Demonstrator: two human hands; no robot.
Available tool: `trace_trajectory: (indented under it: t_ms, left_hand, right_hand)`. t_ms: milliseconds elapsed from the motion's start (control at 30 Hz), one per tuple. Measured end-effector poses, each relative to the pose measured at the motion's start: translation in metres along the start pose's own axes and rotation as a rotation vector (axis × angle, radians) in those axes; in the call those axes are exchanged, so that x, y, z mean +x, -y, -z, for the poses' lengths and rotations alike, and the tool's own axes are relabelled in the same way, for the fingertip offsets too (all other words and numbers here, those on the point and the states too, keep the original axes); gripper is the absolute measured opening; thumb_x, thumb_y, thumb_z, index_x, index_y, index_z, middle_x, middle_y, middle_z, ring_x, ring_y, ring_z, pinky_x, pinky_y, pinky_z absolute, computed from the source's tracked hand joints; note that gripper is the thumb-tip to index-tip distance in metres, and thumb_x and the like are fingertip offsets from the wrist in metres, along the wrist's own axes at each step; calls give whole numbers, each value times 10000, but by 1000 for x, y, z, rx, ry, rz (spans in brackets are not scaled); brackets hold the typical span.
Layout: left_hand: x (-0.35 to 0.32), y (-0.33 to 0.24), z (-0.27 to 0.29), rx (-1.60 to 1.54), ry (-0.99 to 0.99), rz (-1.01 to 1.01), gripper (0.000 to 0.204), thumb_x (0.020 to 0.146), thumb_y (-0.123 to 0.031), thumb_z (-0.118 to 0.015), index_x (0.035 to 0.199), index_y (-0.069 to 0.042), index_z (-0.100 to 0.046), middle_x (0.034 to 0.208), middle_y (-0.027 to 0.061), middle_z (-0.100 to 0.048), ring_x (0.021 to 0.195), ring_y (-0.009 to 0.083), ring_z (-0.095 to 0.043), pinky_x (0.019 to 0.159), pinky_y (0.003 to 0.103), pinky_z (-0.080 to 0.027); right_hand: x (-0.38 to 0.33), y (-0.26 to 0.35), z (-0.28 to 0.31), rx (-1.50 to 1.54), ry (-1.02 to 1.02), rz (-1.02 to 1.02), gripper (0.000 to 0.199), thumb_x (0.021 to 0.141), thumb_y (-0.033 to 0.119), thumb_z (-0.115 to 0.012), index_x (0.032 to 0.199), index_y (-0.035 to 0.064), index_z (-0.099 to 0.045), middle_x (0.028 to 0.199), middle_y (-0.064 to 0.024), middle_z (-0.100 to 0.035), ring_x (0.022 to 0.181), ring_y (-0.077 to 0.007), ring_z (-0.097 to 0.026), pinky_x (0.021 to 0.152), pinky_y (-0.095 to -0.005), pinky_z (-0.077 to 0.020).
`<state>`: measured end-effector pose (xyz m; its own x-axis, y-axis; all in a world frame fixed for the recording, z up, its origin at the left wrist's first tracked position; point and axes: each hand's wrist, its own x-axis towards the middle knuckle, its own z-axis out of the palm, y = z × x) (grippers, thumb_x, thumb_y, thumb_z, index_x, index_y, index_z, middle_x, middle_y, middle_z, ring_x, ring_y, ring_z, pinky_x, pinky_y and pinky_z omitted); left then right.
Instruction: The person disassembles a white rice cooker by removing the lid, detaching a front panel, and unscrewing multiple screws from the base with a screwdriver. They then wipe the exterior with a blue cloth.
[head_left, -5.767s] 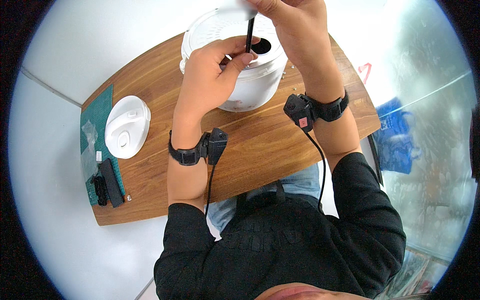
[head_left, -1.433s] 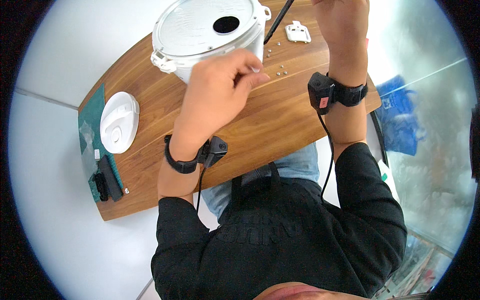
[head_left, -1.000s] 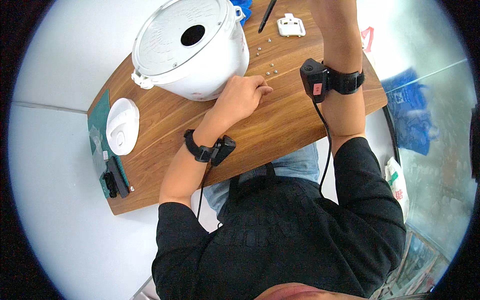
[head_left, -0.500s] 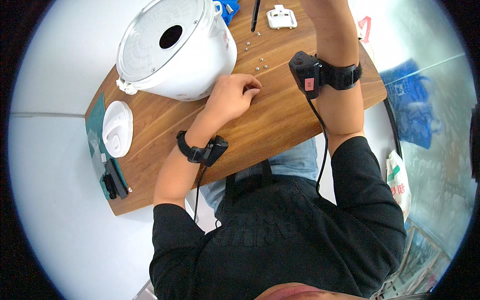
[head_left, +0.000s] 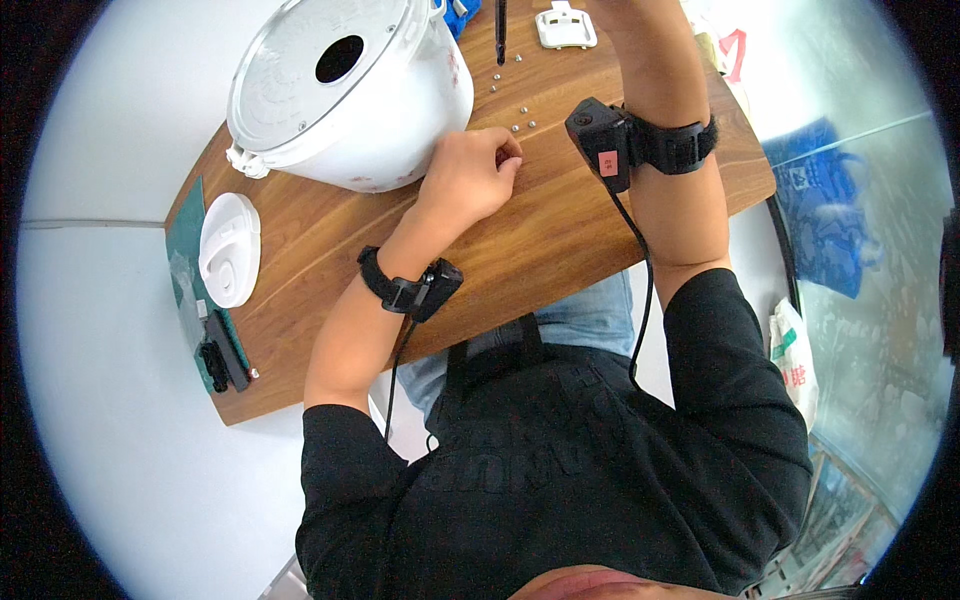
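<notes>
White, round-bodied plastic appliance (head_left: 405, 115) sits on the brown wooden surface (head_left: 560, 200); left hand (head_left: 470, 172) curls beside it, grip unclear, right hand out of view; best keep the small silvery metal fasteners (head_left: 524, 110) grouped

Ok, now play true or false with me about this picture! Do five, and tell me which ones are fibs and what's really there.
1. The left hand is beside the big white pot. True.

2. The round hole in the pot's flat face is bright red. False: it looks black.

3. Small metal pieces lie on the wooden table. True.

4. The white oval lid-like piece sits on top of the pot. False: it lies apart from the pot, at the left side by the green mat.

5. A black strap goes around the left wrist. True.
</notes>
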<state>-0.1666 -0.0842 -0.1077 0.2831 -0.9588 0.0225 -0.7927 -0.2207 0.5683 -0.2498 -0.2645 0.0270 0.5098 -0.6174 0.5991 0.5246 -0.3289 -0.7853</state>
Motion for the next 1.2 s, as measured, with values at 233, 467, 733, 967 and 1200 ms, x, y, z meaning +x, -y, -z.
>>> trace_trajectory:
  t_ms: [233,467,733,967,1200]
  left_hand:
    - [6,-9,-4,-14,-64,-64,91,849,-94,-717,875,-7,-729,894,183,-738,839,349,-716,778,427,-574]
    - [7,-3,-4,-31,-38,-30,111,847,-98,-742,906,-6,-728,901,176,-738,827,322,-716,762,399,-567]
    - [10,-1,-6,5,-45,-47,107,847,-78,-728,929,-10,-727,919,175,-738,861,346,-715,795,427,-569]
    - [-8,-12,21,-38,51,-26,270,849,-112,-752,1102,-25,-716,947,160,-744,866,323,-719,792,408,-567]
    - [-82,-19,113,-220,-98,-261,308,818,-103,-810,1108,-40,-729,925,91,-738,802,208,-676,764,308,-546]
  right_hand:
    - [0,3,4,-24,-10,18,478,917,36,-705,1328,-130,-527,952,-115,-679,850,-175,-646,777,-304,-532]
    - [-3,8,0,-49,3,19,492,909,55,-716,1323,-139,-534,949,-124,-679,849,-178,-650,778,-305,-538]
    - [-1,5,-2,-54,4,-15,506,903,57,-727,1322,-148,-531,940,-132,-683,832,-180,-660,753,-295,-548]
    - [-1,3,-1,-34,13,-8,505,909,50,-722,1324,-156,-522,929,-129,-683,811,-180,-664,741,-296,-552]
    - [-5,11,-8,-5,20,-103,510,902,44,-711,1327,-156,-512,939,-132,-688,814,-181,-666,725,-292,-544]
